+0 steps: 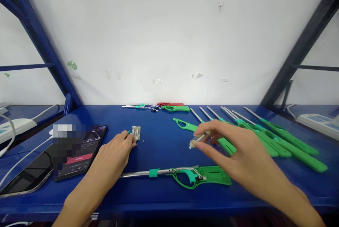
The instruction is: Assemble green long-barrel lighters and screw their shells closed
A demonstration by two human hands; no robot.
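My right hand (225, 142) is raised over the blue shelf, its thumb and fingers pinching a small clear plastic fuel tank (200, 138). My left hand (116, 149) rests on the shelf with its fingers curled together. Whatever they hold is hidden, though a small teal piece (129, 132) shows at the fingertips. Just beyond those fingers lie clear fuel tanks (136, 132), and a tiny pale pin (143, 141) is to their right. In front of me, an opened green lighter half-shell (217, 176) holds a metal tube (137, 174), a teal trigger (191, 176) and white wires.
Several long green lighters (280, 138) lie in a row at the right. Along the wall are a red shell (172, 104), a green shell (177, 108) and metal tubes with wires (140, 106). Two phones, one showing a timer (82, 152), and white cables occupy the left.
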